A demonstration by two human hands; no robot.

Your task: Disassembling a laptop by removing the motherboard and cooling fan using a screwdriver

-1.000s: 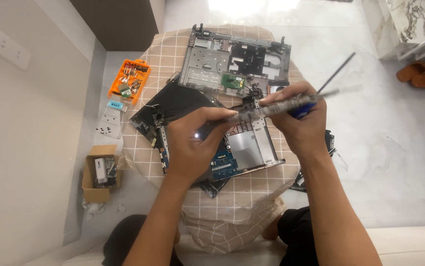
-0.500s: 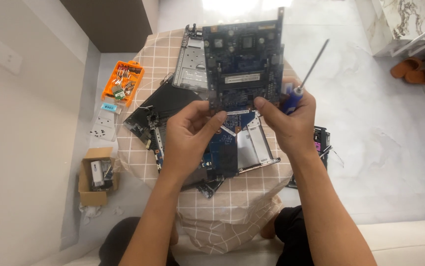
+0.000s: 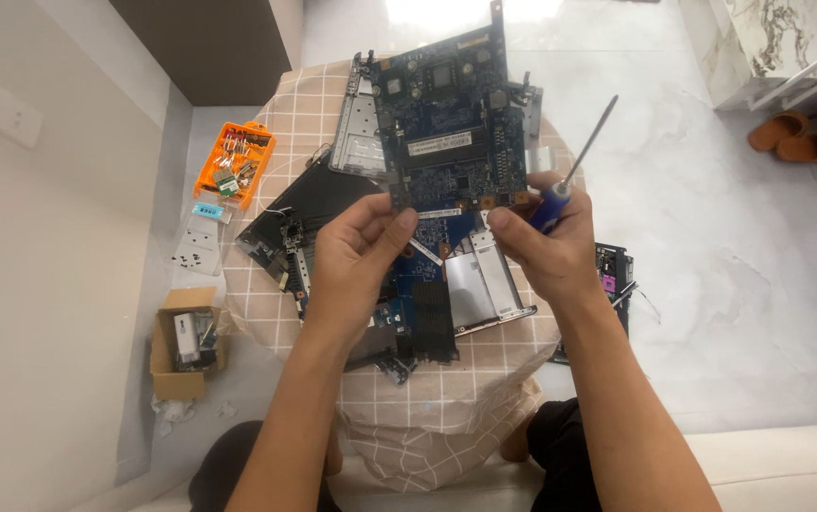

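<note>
Both hands grip a blue circuit board (image 3: 451, 133), raised upright over the desk (image 3: 446, 417): the left hand (image 3: 356, 261) pinches its lower left corner, the right hand (image 3: 546, 242) its lower right corner while also clutching a blue-handled screwdriver (image 3: 574, 171). Below lies an opened laptop chassis (image 3: 408, 294); an orange bit case (image 3: 235, 163) sits on the floor.

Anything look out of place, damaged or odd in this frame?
No damage shows. The right hand grips the blue circuit board while also pinching a screwdriver, its shaft jutting upward. A black part lies on the floor beside the table.
</note>
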